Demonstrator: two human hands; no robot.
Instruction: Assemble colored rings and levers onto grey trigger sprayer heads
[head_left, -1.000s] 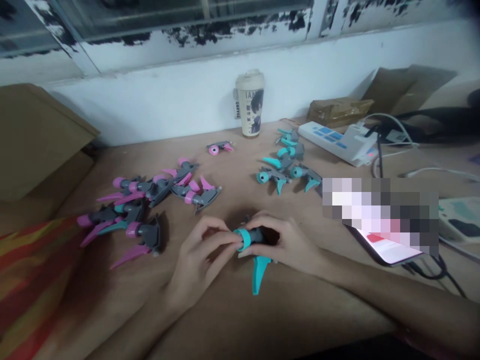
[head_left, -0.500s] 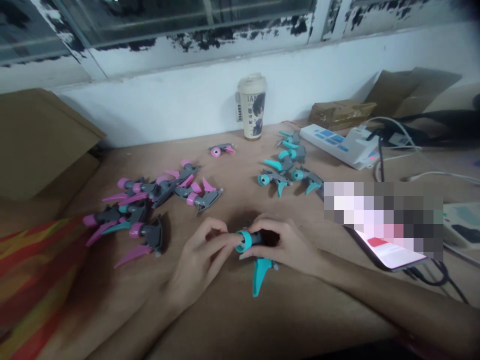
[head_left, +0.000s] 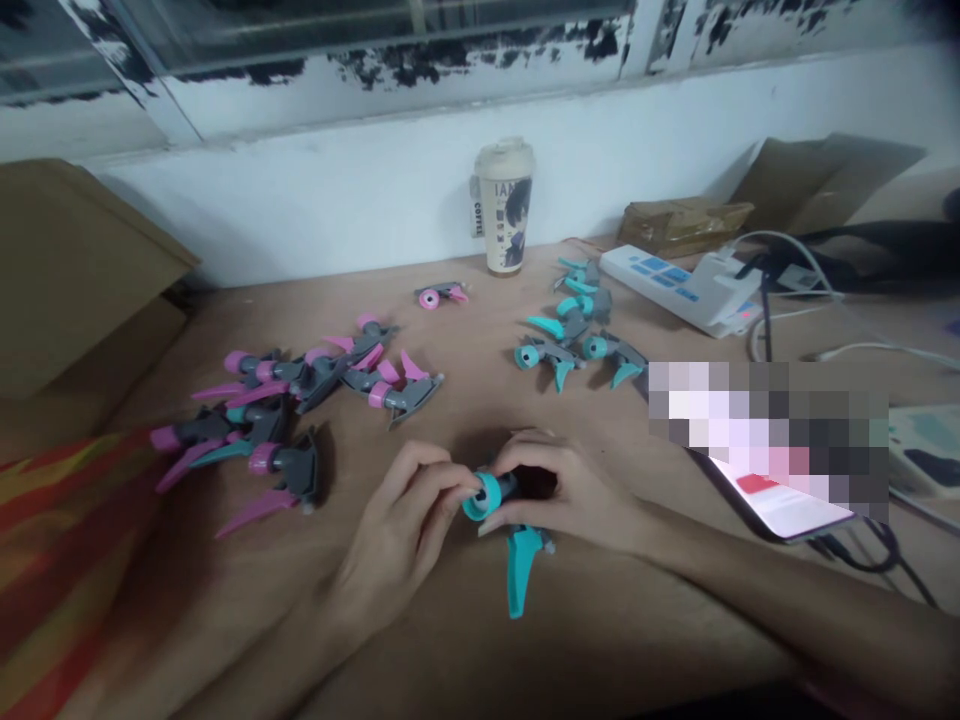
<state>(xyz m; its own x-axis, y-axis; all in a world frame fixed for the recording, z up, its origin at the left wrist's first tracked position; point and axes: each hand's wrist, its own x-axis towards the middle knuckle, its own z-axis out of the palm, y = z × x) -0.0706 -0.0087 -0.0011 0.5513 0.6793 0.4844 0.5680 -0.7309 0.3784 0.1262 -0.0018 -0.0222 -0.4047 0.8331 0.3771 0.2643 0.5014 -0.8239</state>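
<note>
In front of me, my right hand (head_left: 574, 490) is closed around the grey body of a trigger spray head with a teal collar (head_left: 491, 493). Its teal trigger (head_left: 519, 575) hangs down below my fingers, pointing toward me. The collar's open end faces left. My left hand (head_left: 409, 510) has its fingertips pinched together at that opening, touching the rim; whatever they hold, if anything, is too small to make out. Several pink-and-grey spray heads (head_left: 296, 465) lie to the left, one with teal parts among them. Several teal-and-grey spray heads (head_left: 547, 357) lie beyond my right hand.
A single pink spray head (head_left: 442, 295) lies near a coffee cup (head_left: 506, 210) by the wall. To the right are a power strip (head_left: 667, 285) with cables, a lit phone (head_left: 787, 510) and a cardboard box (head_left: 682, 225). Cardboard (head_left: 82, 290) and red-yellow fabric (head_left: 67, 560) are at left.
My left fingers have drawn back slightly from inside the teal collar to its rim and pinched together. The spray head has tilted a little; its trigger reaches slightly lower.
</note>
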